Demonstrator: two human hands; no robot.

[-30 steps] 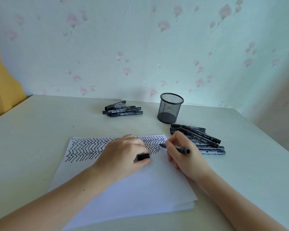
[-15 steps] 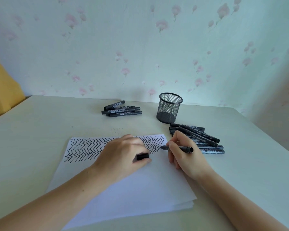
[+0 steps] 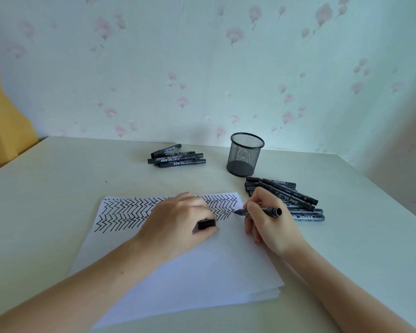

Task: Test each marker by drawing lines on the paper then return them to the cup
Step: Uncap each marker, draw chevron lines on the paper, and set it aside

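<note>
A stack of white paper (image 3: 202,265) lies in front of me, its top edge filled with black zigzag lines (image 3: 123,212). My right hand (image 3: 269,224) holds an uncapped black marker (image 3: 267,211) with its tip at the right end of the zigzags. My left hand (image 3: 175,224) rests on the paper and pinches the marker's black cap (image 3: 206,224). The black mesh cup (image 3: 245,155) stands behind, with no marker showing in it. Several capped markers (image 3: 296,200) lie piled right of the paper, behind my right hand.
A second small group of black markers (image 3: 177,157) lies at the back of the pale table (image 3: 46,188), left of the cup. A flowered wall rises behind. A yellow curtain (image 3: 3,116) hangs at the far left.
The marker tip in my right hand has shifted slightly along the right end of the zigzags. My left hand stays put with the cap.
</note>
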